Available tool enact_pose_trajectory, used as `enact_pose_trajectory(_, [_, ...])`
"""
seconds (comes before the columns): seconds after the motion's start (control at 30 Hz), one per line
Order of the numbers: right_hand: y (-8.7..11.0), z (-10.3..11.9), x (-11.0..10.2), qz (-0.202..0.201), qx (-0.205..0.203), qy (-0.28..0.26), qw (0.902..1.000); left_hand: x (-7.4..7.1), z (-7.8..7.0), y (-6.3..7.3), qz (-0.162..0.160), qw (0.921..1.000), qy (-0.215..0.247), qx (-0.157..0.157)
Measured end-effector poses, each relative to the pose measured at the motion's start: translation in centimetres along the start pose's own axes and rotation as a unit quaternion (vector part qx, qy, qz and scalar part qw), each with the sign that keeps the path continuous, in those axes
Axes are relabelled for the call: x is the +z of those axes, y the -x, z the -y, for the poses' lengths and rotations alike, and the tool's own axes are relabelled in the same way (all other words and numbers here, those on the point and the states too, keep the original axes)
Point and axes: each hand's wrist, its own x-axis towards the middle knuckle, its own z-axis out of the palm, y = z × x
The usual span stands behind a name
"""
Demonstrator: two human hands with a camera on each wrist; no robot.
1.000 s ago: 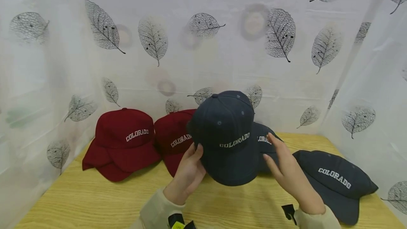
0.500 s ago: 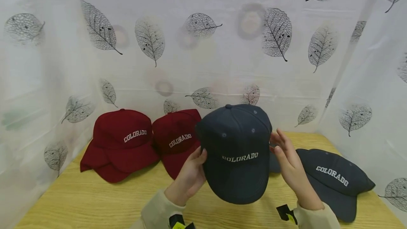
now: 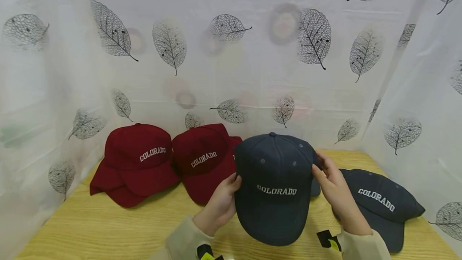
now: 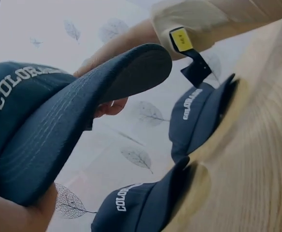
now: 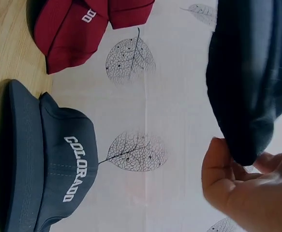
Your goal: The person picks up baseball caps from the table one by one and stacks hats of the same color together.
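A navy baseball cap (image 3: 274, 196) with white COLORADO lettering is held up above the table, its brim toward me and tilted down. My left hand (image 3: 221, 202) grips its left side, thumb in front. At the opposite side my right hand (image 3: 337, 193) pinches the cap's edge; the right wrist view shows the fingers (image 5: 215, 162) and thumb on the dark fabric (image 5: 249, 96). In the left wrist view the cap's brim (image 4: 58, 125) hides part of both hands.
Several red COLORADO caps (image 3: 138, 155) sit at the left and middle of the wooden table (image 3: 119, 236). A navy cap (image 3: 379, 200) lies at the right; another navy cap (image 5: 73, 169) stands behind the held one. A leaf-print curtain (image 3: 231, 71) encloses the back and sides.
The held cap has come down and slightly right, turning more squarely toward me. My right hand, apart from it a second ago, now pinches its right edge. The left hand keeps its grip.
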Motion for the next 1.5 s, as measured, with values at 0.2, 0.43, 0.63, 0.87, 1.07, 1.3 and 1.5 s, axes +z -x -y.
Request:
enact_pose_trajectory(0.2, [-0.5,-1.0,-0.2,0.044,0.042,0.133,0.9892,-0.6,1.2,-0.3,-0.014,0.9995,-0.029,0.001])
enact_pose_trajectory(0.43, [-0.6,-2.3,0.1,0.106,0.039,0.235,0.9653,-1.3,2.8,-0.4,-0.044,0.9956,-0.082,-0.008])
enact_pose_trajectory(0.63, [-0.7,-3.1,0.5,0.143,0.047,0.26,0.9538,-1.7,3.8,-0.3,-0.078,0.9842,-0.154,-0.039])
enact_pose_trajectory(0.87, [-0.7,-4.3,1.0,0.162,0.051,0.277,0.9457,-2.6,4.2,-0.2,-0.067,0.9649,-0.243,-0.074])
enact_pose_trajectory(1.07, [-0.8,-4.8,1.5,0.18,0.055,0.284,0.9401,-3.4,3.8,-0.2,-0.02,0.8978,-0.434,-0.073])
enact_pose_trajectory(1.3, [-0.6,-5.3,1.7,0.185,0.062,0.294,0.9357,-3.5,3.1,0.1,-0.001,0.836,-0.545,-0.065])
enact_pose_trajectory(1.5, [-0.7,-5.8,1.6,0.197,0.054,0.294,0.9337,-3.4,2.5,0.1,0.005,0.8313,-0.551,-0.072])
